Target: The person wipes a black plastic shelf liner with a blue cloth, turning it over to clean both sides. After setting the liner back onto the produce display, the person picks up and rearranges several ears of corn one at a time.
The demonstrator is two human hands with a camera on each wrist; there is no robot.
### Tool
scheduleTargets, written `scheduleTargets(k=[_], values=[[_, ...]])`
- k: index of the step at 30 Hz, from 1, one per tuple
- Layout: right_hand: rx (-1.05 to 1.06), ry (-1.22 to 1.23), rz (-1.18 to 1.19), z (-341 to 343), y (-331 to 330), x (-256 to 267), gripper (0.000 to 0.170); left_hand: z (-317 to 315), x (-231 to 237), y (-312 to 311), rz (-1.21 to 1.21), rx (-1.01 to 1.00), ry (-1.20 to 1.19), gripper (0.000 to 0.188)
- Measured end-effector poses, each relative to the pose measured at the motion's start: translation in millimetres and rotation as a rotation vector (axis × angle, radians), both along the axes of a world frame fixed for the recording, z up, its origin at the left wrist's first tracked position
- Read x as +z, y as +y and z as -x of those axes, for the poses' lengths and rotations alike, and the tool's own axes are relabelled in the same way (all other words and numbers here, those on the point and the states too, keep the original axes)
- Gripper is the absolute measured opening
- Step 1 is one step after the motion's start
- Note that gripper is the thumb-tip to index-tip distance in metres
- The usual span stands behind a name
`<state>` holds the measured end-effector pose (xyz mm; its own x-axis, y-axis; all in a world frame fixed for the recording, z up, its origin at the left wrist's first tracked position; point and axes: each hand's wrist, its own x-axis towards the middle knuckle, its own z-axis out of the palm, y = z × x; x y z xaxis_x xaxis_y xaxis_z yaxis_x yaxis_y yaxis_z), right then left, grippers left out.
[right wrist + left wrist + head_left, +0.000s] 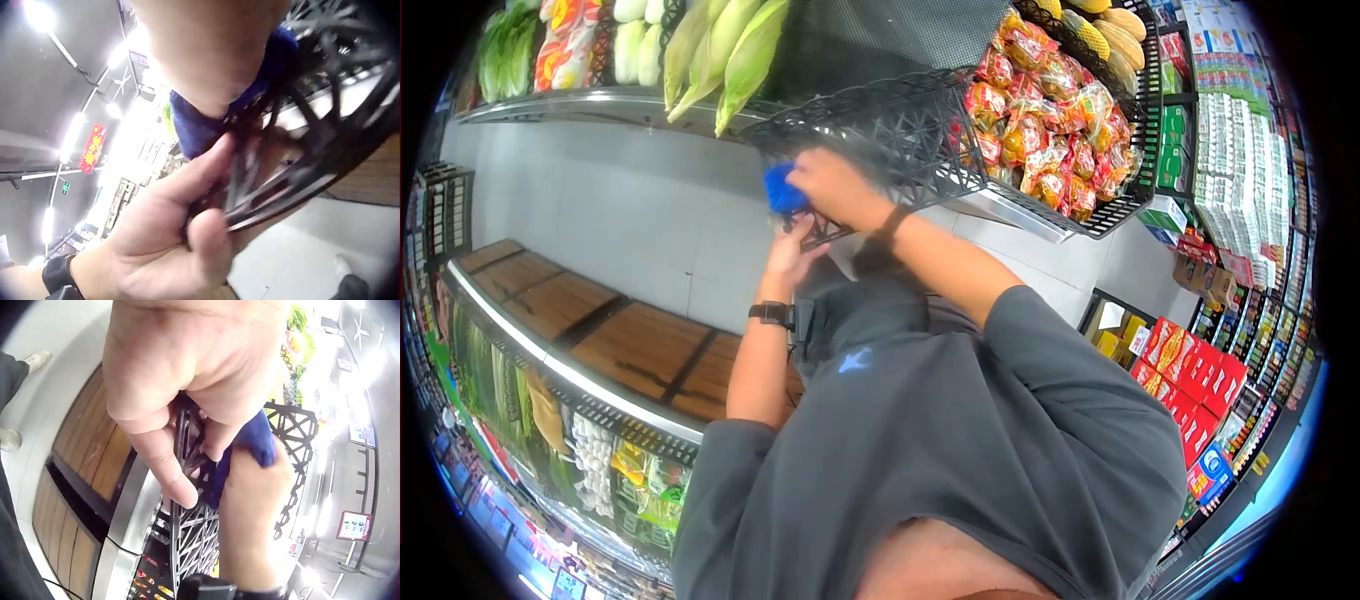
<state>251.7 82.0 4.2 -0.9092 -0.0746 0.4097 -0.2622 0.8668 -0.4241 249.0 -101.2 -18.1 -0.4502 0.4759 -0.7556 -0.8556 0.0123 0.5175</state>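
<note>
- One black lattice basket (930, 130), tilted, held in front of the produce shelf (615, 102), just below some pale green corn (730, 50).
- Left hand (793, 255) gripping the rim of the basket, thumb on one side and fingers curled round the other, plain in both wrist views.
- Black watch (772, 313) on the left wrist.
- Right hand (835, 185) closed on a bunched blue cloth (780, 190), with cloth bulging out past the fingers; dark band (890, 222) round that wrist.
- Cloth against the lattice, close by the left thumb; cannot tell whether touching that thumb. Right fingertips largely hidden by cloth and basket.
- To the right of the basket, a black crate (1122, 214) full of fruit in red-and-clear wrappers (1030, 110).
- Farther left along the shelf, white-and-green cabbages (637, 50) and leafy greens (508, 55).
- Brown wooden boards (635, 350) on a lower stand, lower left in the head view.
- Red boxes (1185, 380) stacked well apart, on the right.
</note>
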Motion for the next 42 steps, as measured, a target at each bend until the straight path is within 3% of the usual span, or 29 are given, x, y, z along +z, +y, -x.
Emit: scheduleTargets(k=[4, 5, 6, 7, 10, 14, 17, 19, 22, 25, 28, 30, 33, 35, 39, 42], values=[[-0.266, -0.069, -0.117, -55, 106, 6, 0.020, 4, -17, -4, -0.050, 0.012, -0.051, 0.017], [-0.377, -0.040, -0.103, -68, 128, 11, 0.022, 4, -17, -4, -0.060, -0.014, -0.027, 0.014], [-0.468, -0.083, -0.014, -82, 149, 7, 0.035, 4, -17, -4, -0.070, -0.019, -0.028, 0.014], [-0.567, -0.114, -0.012, -89, 165, 4, 0.033, 5, -17, -4, -0.078, -0.022, -0.026, 0.014], [-0.685, -0.092, -0.069, -77, 154, -3, 0.034, 5, -9, -2, -0.036, -0.016, -0.045, 0.014], [-0.350, -0.040, 0.146, -29, 68, 2, 0.036, 8, -8, -2, -0.022, -0.010, -0.048, 0.021], [-0.128, -0.039, 0.141, -2, 12, -13, 0.023, 12, -13, -5, -0.025, -0.023, -0.032, 0.022], [-0.101, -0.034, 0.041, -2, 6, -6, 0.013, 13, -6, -4, 0.002, -0.022, -0.026, 0.018], [-0.040, -0.041, -0.047, -21, 45, 8, 0.012, 14, -4, -4, 0.020, -0.031, -0.017, 0.015], [-0.276, 0.035, -0.073, -58, 114, 9, 0.020, 15, -9, -5, 0.004, -0.040, -0.014, 0.015], [-0.530, -0.044, -0.100, -101, 181, 6, 0.021, 15, -9, -6, -0.016, -0.034, -0.017, 0.014], [-0.708, -0.121, -0.075, -112, 192, 12, 0.023, 15, -10, -4, -0.013, -0.025, -0.006, 0.014], [-0.687, -0.051, -0.032, -93, 170, -13, 0.027, 13, -10, -3, 0.012, -0.010, 0.000, 0.013], [-0.442, -0.063, 0.009, -67, 122, -10, 0.034, 14, -15, -5, 0.014, -0.016, 0.002, 0.016], [-0.075, -0.037, 0.112, -32, 26, -13, 0.022, 15, -19, -6, 0.039, -0.041, 0.002, 0.017], [0.013, -0.026, 0.023, -36, 23, -5, 0.014, 14, -24, -6, 0.048, -0.044, 0.002, 0.017]])
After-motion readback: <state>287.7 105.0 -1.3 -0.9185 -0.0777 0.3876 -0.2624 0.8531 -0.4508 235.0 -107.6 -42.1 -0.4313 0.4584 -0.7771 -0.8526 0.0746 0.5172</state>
